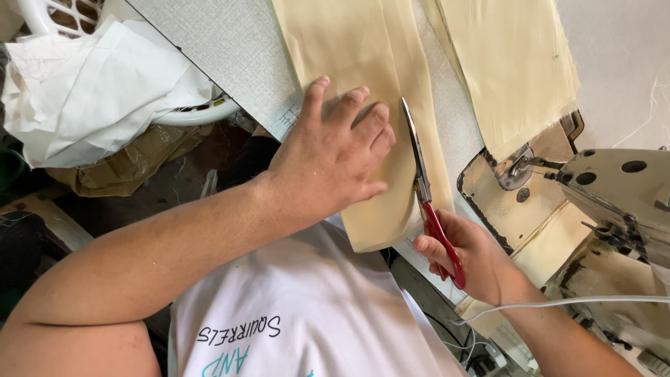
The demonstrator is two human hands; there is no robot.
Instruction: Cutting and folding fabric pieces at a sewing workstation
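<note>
Two bare hands work on a strip of pale yellow fabric [363, 49] that runs from the far edge of the grey table [230, 56] down toward the person's white shirt [307, 314]. The left hand [331, 157] lies flat and released on the strip, fingers spread and pointing far, palm pressing the cloth against the tabletop. Just to its right, the right hand [464, 255] is closed around the red handles of a pair of scissors [426, 188]; the steel blades point away from the person and lie along the right edge of the strip, beside the left hand's fingertips (whether the blades are parted I cannot tell). A second piece of the same yellow fabric [509, 63] lies farther right, its near end reaching an industrial sewing machine [600, 188] with worn cream paint, which fills the right side. A thin white cord [572, 301] crosses above the right wrist. At far left, crumpled white cloth [91, 91] is heaped in a white plastic basket [49, 17], well apart from both hands, with brown wrapping below it.
</note>
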